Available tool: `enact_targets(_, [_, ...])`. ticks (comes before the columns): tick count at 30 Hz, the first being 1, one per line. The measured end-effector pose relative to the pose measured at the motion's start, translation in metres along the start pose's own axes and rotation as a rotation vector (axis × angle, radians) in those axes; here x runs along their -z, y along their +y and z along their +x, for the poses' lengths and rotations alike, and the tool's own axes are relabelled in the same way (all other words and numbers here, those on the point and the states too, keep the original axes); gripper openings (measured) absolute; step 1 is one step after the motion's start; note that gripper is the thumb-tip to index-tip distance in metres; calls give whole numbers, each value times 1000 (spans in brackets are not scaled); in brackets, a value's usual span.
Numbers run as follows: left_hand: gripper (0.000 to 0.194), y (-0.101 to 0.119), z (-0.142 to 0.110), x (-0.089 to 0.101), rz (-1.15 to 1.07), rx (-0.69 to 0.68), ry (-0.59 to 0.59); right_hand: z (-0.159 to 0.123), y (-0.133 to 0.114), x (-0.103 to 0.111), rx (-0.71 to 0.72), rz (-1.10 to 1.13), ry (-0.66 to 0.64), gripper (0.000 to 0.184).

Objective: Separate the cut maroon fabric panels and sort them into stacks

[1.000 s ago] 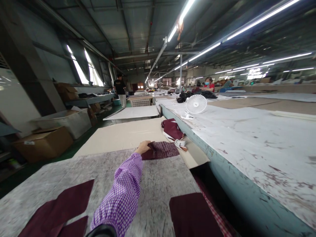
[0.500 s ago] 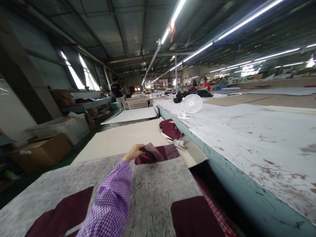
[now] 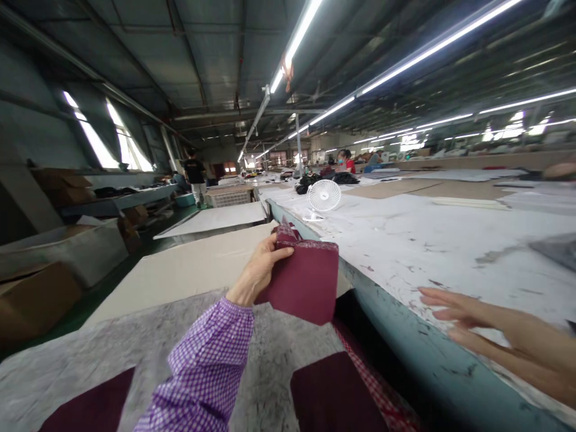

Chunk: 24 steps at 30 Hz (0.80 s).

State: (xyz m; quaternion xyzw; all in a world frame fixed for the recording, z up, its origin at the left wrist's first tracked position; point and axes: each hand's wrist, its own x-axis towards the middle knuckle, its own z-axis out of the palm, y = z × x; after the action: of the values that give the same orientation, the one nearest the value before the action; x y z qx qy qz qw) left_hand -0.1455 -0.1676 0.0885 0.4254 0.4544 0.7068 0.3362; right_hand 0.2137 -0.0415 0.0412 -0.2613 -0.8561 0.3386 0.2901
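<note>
My left hand (image 3: 258, 270), in a purple gingham sleeve, grips a maroon fabric piece (image 3: 306, 279) by its upper left edge. The piece hangs raised over the speckled grey board, with a mottled, greyish strip along its top. Off to the right, my right hand (image 3: 463, 315) hovers by the edge of the white-covered table, fingers stretched out and holding nothing. Another maroon piece (image 3: 337, 390) lies flat at the grey board's right edge. A third maroon piece (image 3: 90, 402) lies at lower left, partly cut off by the frame.
A small white fan (image 3: 324, 196) stands on the white-covered table (image 3: 405, 240). Between that table and the grey board (image 3: 180, 342) runs a dark gap with red checked cloth (image 3: 382, 390). Cardboard boxes (image 3: 40, 306) sit at left. Other people work farther back.
My left hand has lifted the maroon piece off the board, so its plain face now shows. My right hand has come into view at the right. The view has turned slightly right.
</note>
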Motion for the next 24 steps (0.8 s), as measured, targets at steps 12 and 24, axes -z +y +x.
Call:
enact_targets(12, [33,-82,11,-186,-517,33,-214,24,-39,11,-156,312,248,77])
enact_targets(24, [29,-129,10,-172,683,-601,-409,30,72,39,-277,-613,82,68])
